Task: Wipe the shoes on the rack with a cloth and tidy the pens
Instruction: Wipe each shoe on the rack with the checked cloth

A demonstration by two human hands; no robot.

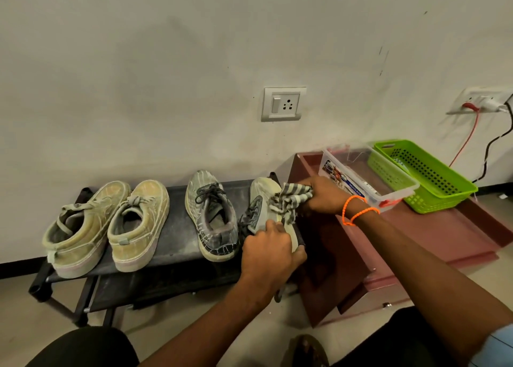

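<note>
Left hand point(268, 251): fingers curled round heel of rightmost grey shoe point(262, 200), tipped on rack point(177, 251).
Right hand point(323, 196): closed on bunched striped cloth point(288, 202), pressed to shoe's toe side.
Risk: shoe rolling off rack's end (loose heel grip).
Pens: none visible.

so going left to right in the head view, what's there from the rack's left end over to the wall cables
tan shoe pair → upright grey shoe → tilted grey shoe → striped cloth → clear box → green basket
</note>
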